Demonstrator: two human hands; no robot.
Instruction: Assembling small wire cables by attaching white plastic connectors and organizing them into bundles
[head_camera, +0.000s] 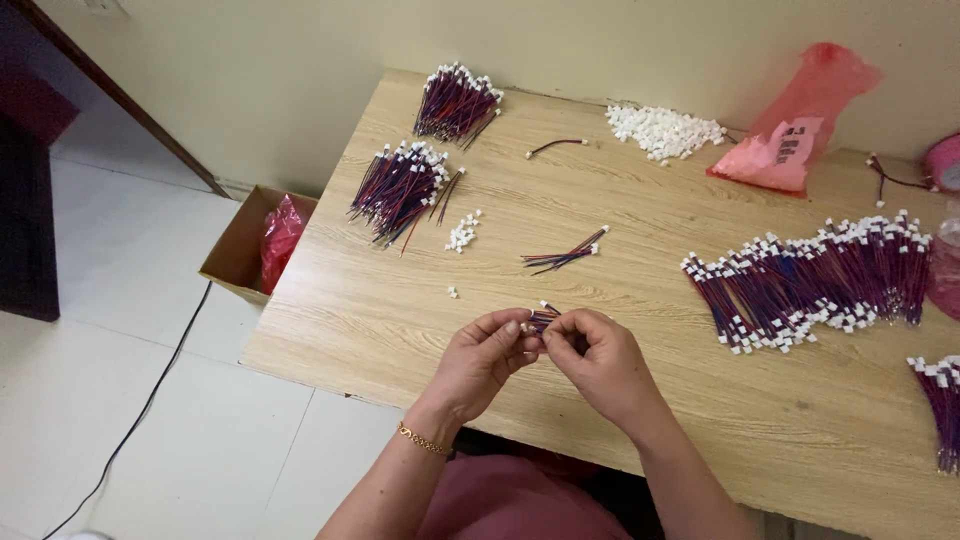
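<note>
My left hand (482, 362) and my right hand (598, 358) meet above the near edge of the wooden table (700, 400). Both pinch a short bundle of red and blue wires (542, 318) with small white connectors at the tip. A gold bracelet sits on my left wrist. A few loose wires (565, 253) lie on the table just beyond my hands. A small cluster of white connectors (462, 233) rests to the left of them.
Two wire bundles (400, 188) lie at the far left of the table. A long row of finished wires (815, 283) spreads at the right. A heap of white connectors (664, 130) and a pink plastic bag (795, 125) sit by the wall. A cardboard box (245, 245) stands on the floor.
</note>
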